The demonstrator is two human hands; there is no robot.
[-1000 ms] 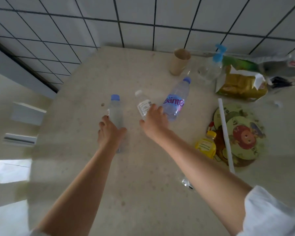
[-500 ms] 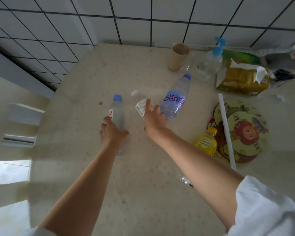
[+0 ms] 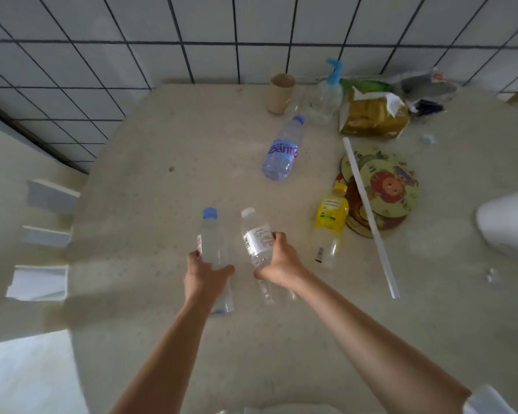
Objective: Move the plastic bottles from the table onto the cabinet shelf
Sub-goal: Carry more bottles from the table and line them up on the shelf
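1. Blue-capped bottle (image 3: 211, 237) was gripped low on its body by the left hand (image 3: 202, 271), fingers curled round it, cap pointing away.
2. White-capped bottle (image 3: 256, 237) was gripped by the right hand (image 3: 277, 264), fingers wrapped over the label, just beside the first bottle.
3. Change from a second before: the left hand was already on its bottle, while the right hand was only reaching between the white-capped bottle and the purple-labelled bottle (image 3: 281, 149). Both held bottles were since drawn nearer the person; judged lifted off the bench (image 3: 162, 138), though contact at the bases cannot be told.
4. Meaning for the task: pickup of two bottles judged done; carry to the cabinet shelf not yet done. No shelf was in view.
5. Left on the bench: the purple-labelled bottle lying on its side, and a yellow-labelled bottle (image 3: 329, 222) lying near the round cartoon mats (image 3: 386, 186).
6. Further back: a pump bottle (image 3: 326, 95), a paper cup (image 3: 280, 92), a gold bag (image 3: 371, 115) by the tiled wall.
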